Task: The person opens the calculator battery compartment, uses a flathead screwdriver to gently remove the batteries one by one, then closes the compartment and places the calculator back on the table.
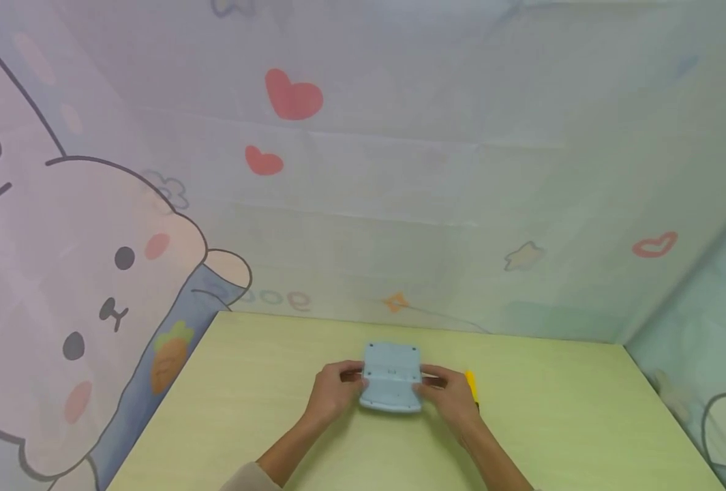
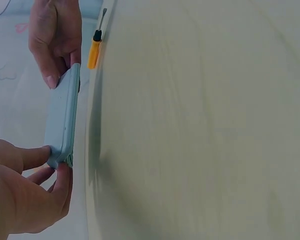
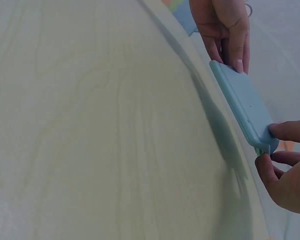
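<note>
Both hands hold a light blue plastic device [image 1: 390, 378] above the table, one at each side. Its broad face has small dark screw holes near the corners and middle, and one edge is rounded. My left hand [image 1: 333, 395] grips the left side, thumb on the near face and fingers behind. The right hand [image 1: 451, 399] pinches the opposite side in the same manner. In the left wrist view the device [image 2: 64, 117] appears edge-on, with a bit of green at its lower end. A screwdriver [image 2: 95, 50] with a yellow handle lies on the table, partly hidden behind the right hand in the head view.
The pale wooden table [image 1: 264, 368] reaches back to a hanging cloth [image 1: 399, 204] printed with hearts and a large rabbit. More printed cloth [image 1: 706, 327] hangs along the right side.
</note>
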Tool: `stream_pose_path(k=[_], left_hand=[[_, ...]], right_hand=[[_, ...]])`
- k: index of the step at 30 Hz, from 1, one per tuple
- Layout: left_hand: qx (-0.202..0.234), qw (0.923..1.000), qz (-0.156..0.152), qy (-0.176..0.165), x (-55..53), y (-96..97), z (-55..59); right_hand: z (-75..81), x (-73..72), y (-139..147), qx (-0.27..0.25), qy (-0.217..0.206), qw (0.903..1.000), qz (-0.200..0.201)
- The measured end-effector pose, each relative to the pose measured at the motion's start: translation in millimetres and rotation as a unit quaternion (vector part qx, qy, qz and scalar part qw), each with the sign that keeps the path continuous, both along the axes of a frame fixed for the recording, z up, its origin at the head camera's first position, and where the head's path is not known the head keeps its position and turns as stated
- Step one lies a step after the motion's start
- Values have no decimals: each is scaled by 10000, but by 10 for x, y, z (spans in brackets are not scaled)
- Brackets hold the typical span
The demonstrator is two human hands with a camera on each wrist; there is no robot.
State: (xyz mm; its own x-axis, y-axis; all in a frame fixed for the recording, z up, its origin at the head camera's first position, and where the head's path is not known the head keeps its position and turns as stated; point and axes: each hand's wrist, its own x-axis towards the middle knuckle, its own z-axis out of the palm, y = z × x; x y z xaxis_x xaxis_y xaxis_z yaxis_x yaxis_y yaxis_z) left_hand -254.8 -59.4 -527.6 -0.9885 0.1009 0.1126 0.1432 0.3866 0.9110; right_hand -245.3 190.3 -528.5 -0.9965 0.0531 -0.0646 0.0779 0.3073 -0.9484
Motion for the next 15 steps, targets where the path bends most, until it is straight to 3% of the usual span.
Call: stream_pose_path(k=[15], left_hand=[[-341,9993,106,-105,-29,76,-186]], right_hand=[[-161,-24,31,513,-114,9985,-153]])
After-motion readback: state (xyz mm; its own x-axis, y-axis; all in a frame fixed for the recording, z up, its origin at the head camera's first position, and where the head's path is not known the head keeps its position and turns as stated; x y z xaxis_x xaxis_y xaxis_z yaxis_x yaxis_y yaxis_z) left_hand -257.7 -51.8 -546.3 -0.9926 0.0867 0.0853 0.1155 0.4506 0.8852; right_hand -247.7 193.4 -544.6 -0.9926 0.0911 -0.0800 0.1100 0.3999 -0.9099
